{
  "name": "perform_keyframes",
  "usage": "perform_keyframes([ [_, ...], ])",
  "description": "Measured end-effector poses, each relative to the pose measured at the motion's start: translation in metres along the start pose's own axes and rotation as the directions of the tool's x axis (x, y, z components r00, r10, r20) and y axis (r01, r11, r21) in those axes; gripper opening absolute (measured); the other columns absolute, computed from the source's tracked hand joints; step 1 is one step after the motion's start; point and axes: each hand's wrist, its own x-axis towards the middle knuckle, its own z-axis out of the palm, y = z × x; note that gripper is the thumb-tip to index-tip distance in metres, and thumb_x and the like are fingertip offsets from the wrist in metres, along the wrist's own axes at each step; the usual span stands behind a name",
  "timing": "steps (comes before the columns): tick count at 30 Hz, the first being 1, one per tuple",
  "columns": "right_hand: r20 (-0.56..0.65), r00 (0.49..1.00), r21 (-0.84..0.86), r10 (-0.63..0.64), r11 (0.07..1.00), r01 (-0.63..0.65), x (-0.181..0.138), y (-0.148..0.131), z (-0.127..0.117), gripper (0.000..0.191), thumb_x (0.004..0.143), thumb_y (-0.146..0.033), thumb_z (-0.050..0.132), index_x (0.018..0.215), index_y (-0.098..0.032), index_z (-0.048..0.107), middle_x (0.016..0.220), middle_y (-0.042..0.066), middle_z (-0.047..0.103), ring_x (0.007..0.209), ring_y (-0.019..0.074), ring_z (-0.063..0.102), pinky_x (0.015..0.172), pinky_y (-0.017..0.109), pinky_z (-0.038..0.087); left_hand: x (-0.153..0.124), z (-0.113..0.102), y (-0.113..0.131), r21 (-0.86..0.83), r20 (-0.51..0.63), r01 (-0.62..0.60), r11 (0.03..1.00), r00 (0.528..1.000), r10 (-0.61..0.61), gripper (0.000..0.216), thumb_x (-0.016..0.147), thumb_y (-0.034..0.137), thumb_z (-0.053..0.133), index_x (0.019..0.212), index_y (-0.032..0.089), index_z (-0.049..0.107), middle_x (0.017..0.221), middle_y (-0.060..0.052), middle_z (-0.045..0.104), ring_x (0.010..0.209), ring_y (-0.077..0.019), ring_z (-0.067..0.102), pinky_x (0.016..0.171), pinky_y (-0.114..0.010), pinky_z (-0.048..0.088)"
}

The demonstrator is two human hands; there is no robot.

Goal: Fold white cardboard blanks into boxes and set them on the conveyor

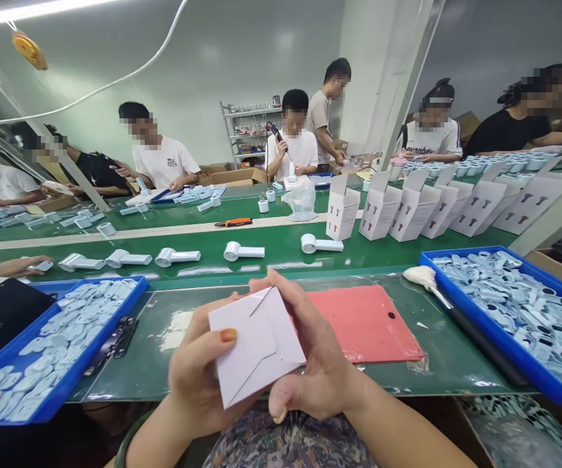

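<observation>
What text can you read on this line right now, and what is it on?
"evonbay" on the white T-shirt of the co-worker at far right, partly hidden, so its start is unsure. The white cartons carry only small printed marks, too small to read. The folded white card shows no print.

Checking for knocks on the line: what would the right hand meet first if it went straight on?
The right hand would probably meet the white handled device on the green belt, though depth is unclear.
</observation>
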Motion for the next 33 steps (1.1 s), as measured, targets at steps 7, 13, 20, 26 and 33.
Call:
perform_keyframes([
  [7,-0.062,0.990,-0.404,-0.125,0.910,0.090,-0.015,-0.005,-0.022,0.105,0.077,-0.067,0.084,0.161,-0.027,0.036,0.129,0.014,0.062,0.114,0.0314,0.063,0.101,0.048,0.057,0.001,0.025,0.020,-0.651,0.353,0.549,0.525,0.831,-0.431,0.038,0.088,0.054,0.075,0.113,0.033,0.056,0.127,-0.006,0.064,0.099,-0.0244,0.068,0.071,-0.030,0.056],
  [13,0.082,0.984,-0.567,-0.157,0.805,0.176,-0.006,-0.026,-0.035,0.098,0.085,-0.065,0.078,0.161,-0.023,0.034,0.128,0.016,0.065,0.116,0.0332,0.065,0.101,0.049,0.057,0.016,0.037,0.034,-0.751,0.380,0.622,0.221,0.682,-0.625,0.023,0.086,0.031,0.079,0.093,0.029,0.057,0.125,0.000,0.069,0.108,-0.0229,0.065,0.076,-0.028,0.054],
  [20,0.161,0.981,-0.644,-0.105,0.742,0.185,-0.015,-0.010,-0.034,0.089,0.092,-0.064,0.070,0.161,-0.020,0.035,0.126,0.018,0.066,0.112,0.0332,0.066,0.093,0.049,0.058,0.007,0.053,0.023,-0.722,0.326,0.651,0.235,0.619,-0.715,0.023,0.082,0.023,0.076,0.101,0.028,0.064,0.101,0.000,0.062,0.077,-0.0129,0.056,0.066,-0.022,0.052],
  [26,0.167,0.984,-0.689,-0.067,0.705,0.165,-0.018,-0.006,-0.037,0.090,0.091,-0.059,0.071,0.162,-0.021,0.031,0.125,0.017,0.065,0.110,0.0331,0.066,0.090,0.048,0.059,0.007,0.060,0.014,-0.679,0.327,0.681,0.275,0.616,-0.717,0.022,0.081,0.021,0.070,0.102,0.026,0.065,0.106,-0.003,0.065,0.080,-0.0162,0.059,0.069,-0.026,0.052],
  [33,0.162,0.986,-0.715,-0.026,0.685,0.136,-0.023,0.001,-0.036,0.088,0.093,-0.061,0.068,0.162,-0.021,0.032,0.126,0.018,0.064,0.111,0.0350,0.064,0.091,0.051,0.057,0.000,0.067,0.005,-0.654,0.278,0.685,0.321,0.612,-0.740,0.027,0.076,0.014,0.066,0.100,0.029,0.067,0.101,-0.002,0.068,0.090,-0.0200,0.064,0.072,-0.028,0.054],
])
